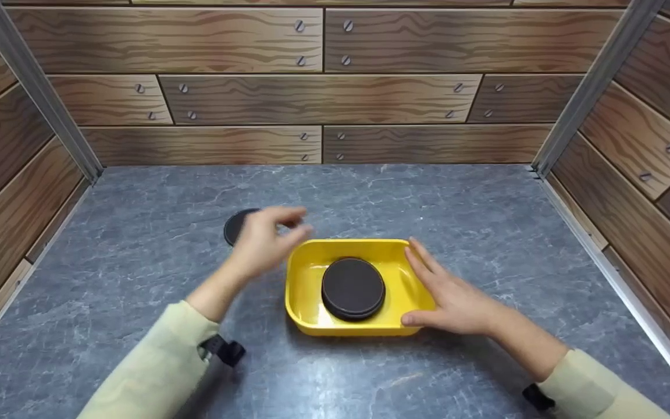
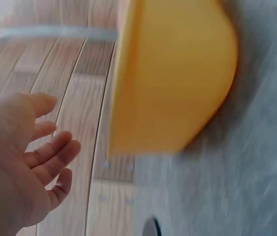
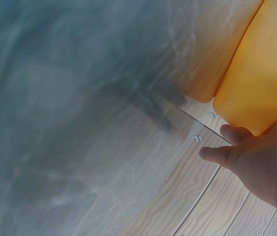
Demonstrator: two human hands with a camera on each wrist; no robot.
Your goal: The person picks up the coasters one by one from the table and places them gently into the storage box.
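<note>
A yellow rectangular tray (image 1: 306, 273) sits on the grey stone table (image 1: 486, 233) with a stack of dark round discs (image 1: 353, 288) inside it. My right hand (image 1: 448, 291) rests open against the tray's right side, fingers straight along its rim and thumb at the near corner. My left hand (image 1: 265, 238) hovers blurred above the table just left of the tray, fingers loosely spread and empty. Another dark disc (image 1: 234, 226) lies flat on the table behind that hand, partly hidden. The left wrist view shows the open palm (image 2: 20, 162) beside the tray's yellow wall (image 2: 172, 73).
Wood-plank walls (image 1: 323, 99) with screws close in the back and both sides, with metal posts at the corners. The grey table reaches toward me on both sides of the tray.
</note>
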